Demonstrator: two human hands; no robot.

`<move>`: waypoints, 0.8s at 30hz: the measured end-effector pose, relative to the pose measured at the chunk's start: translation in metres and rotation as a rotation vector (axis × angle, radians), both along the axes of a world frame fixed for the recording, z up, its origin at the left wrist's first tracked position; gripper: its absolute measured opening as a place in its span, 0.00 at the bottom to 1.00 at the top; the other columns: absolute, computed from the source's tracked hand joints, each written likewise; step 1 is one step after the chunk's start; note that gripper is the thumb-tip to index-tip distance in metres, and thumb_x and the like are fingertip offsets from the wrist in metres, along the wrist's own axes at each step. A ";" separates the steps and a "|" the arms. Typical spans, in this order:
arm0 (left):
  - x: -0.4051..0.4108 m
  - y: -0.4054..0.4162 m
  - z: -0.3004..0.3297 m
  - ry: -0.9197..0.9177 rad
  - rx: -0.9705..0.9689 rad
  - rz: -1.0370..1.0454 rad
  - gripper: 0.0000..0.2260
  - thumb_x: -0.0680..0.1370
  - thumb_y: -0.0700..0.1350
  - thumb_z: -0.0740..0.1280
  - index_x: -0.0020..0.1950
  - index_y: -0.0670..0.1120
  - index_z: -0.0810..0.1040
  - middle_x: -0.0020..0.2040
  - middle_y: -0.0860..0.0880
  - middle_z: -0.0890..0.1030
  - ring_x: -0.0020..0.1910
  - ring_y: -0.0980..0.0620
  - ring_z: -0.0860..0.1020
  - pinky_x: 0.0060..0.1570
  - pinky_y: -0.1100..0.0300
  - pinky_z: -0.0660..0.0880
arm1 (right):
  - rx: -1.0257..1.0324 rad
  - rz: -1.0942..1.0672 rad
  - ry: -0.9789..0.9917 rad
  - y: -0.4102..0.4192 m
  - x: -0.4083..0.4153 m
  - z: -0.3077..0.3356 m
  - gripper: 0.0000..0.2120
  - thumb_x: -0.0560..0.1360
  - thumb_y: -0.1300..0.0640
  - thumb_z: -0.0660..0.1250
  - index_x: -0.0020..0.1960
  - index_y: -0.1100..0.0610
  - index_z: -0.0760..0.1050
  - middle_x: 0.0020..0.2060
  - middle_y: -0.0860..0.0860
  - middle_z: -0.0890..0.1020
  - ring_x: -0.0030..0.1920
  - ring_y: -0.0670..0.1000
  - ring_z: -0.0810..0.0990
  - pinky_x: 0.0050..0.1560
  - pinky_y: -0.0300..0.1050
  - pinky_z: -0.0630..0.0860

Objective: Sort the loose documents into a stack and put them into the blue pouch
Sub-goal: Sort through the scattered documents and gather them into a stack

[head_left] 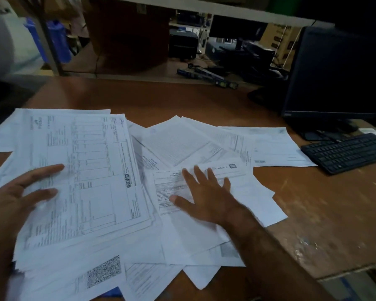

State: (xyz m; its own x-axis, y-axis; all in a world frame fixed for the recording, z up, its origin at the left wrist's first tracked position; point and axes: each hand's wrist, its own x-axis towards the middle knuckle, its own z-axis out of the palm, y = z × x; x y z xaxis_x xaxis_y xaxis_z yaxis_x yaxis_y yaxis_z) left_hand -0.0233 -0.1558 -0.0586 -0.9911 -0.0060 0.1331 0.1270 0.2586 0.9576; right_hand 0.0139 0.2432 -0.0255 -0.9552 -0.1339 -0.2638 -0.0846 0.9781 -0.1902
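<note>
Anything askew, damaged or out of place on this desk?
Yes. The papers lie fanned at clashing angles across the desk, some overhanging its near edge. The desk is scuffed near its right edge. No pouch is clearly visible.

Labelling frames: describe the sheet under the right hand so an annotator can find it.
Start at the black keyboard on the desk's right side and move left across the scattered papers to the right hand. Its spread fingers lie on a sheet with a boxed form. Unlike its neighbours, it lies just below a sheet with a small dark logo square.
</note>
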 end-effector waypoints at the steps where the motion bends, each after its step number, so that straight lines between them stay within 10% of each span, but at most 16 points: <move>1: 0.001 0.001 0.000 -0.001 0.046 -0.003 0.20 0.80 0.38 0.67 0.71 0.52 0.77 0.64 0.50 0.78 0.62 0.50 0.75 0.58 0.62 0.76 | 0.001 0.027 -0.042 0.003 0.002 -0.001 0.44 0.76 0.25 0.52 0.82 0.42 0.40 0.82 0.48 0.38 0.81 0.58 0.36 0.75 0.75 0.38; 5: -0.003 -0.010 0.003 -0.073 0.016 -0.028 0.22 0.75 0.45 0.73 0.69 0.56 0.79 0.71 0.54 0.77 0.70 0.46 0.75 0.66 0.39 0.72 | -0.131 0.301 -0.186 0.023 0.003 0.014 0.33 0.80 0.41 0.66 0.79 0.33 0.53 0.81 0.37 0.45 0.81 0.45 0.37 0.75 0.64 0.32; 9: -0.007 -0.012 0.004 -0.115 0.010 -0.025 0.25 0.75 0.37 0.69 0.69 0.57 0.79 0.72 0.55 0.77 0.69 0.46 0.77 0.63 0.40 0.74 | -0.151 0.235 -0.190 0.030 0.010 0.023 0.31 0.79 0.59 0.66 0.74 0.33 0.64 0.81 0.36 0.49 0.82 0.46 0.41 0.78 0.66 0.36; 16: -0.003 -0.009 0.005 -0.107 0.034 -0.027 0.26 0.76 0.36 0.70 0.70 0.59 0.78 0.71 0.56 0.77 0.70 0.46 0.76 0.65 0.36 0.73 | -0.066 0.061 -0.100 0.018 -0.006 0.010 0.38 0.76 0.26 0.56 0.81 0.35 0.48 0.82 0.41 0.45 0.82 0.54 0.41 0.74 0.74 0.38; 20: 0.003 -0.007 0.011 -0.042 0.083 0.046 0.22 0.79 0.36 0.68 0.68 0.57 0.79 0.66 0.60 0.79 0.65 0.58 0.77 0.60 0.62 0.79 | -0.086 0.280 -0.221 0.026 -0.015 0.026 0.29 0.80 0.49 0.68 0.75 0.31 0.61 0.81 0.35 0.51 0.82 0.46 0.44 0.76 0.67 0.38; 24: 0.002 -0.008 0.009 -0.104 0.225 0.107 0.24 0.80 0.30 0.64 0.61 0.60 0.82 0.65 0.60 0.79 0.62 0.62 0.78 0.50 0.74 0.78 | -0.291 0.290 -0.227 0.031 -0.009 0.036 0.20 0.74 0.63 0.70 0.60 0.42 0.79 0.73 0.36 0.70 0.76 0.42 0.63 0.76 0.47 0.59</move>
State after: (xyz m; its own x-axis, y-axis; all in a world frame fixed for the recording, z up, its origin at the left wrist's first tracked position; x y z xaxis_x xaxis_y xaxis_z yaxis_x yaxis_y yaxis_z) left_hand -0.0213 -0.1637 -0.0498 -0.9915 -0.1296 0.0135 0.0079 0.0440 0.9990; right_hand 0.0045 0.2744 0.0100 -0.7901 -0.4861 -0.3734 -0.2711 0.8235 -0.4984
